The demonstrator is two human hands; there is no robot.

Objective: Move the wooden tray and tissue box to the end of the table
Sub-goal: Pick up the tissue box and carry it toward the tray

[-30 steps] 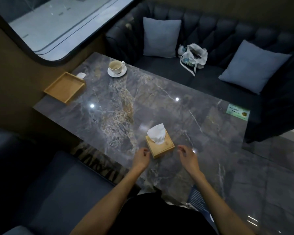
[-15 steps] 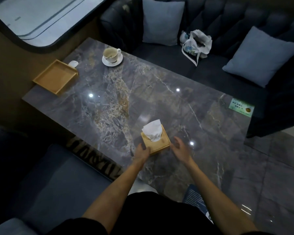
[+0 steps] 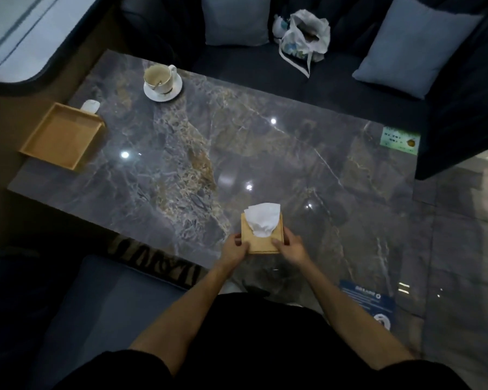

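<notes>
A small wooden tissue box [image 3: 261, 240] with a white tissue sticking out of its top stands near the front edge of the dark marble table [image 3: 265, 153]. My left hand [image 3: 236, 247] grips the box's left side and my right hand [image 3: 288, 247] grips its right side, thumbs on the near top edge. The empty square wooden tray [image 3: 62, 135] lies at the table's far left end, near the wall.
A white cup on a saucer [image 3: 162, 81] stands at the back left, and a small white object [image 3: 90, 105] lies behind the tray. A green card [image 3: 400, 140] is at the table's right edge. Dark sofas with grey cushions and a plastic bag [image 3: 304, 40] surround the table.
Both hands have closed in from either side of the tissue box and now hold it. The view has shifted closer over the table.
</notes>
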